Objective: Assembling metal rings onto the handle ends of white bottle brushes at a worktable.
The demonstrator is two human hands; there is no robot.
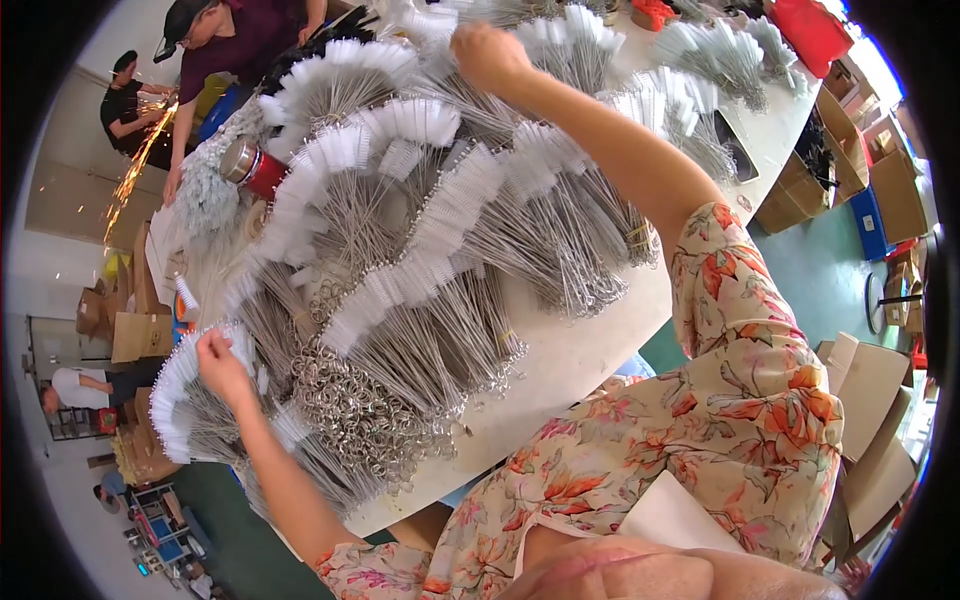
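Note:
Bundles of thin wire brushes with white bristle heads and twisted metal stems cover the table, many fanned out in curved rows. My left hand is over a bundle of white brushes at the table's left edge, fingers curled together; whatever they pinch is too small to make out. My right hand reaches to the far side with its fingers curled down, next to another white brush bundle. Its fingertips are partly hidden, so what it grips does not show. A heap of metal rings lies between the bundles near me.
A red can stands among brushes at the left. A phone lies at the right. Across the table a co-worker in a dark top leans in; behind, sparks fly beside another person. Cardboard boxes stand to the right.

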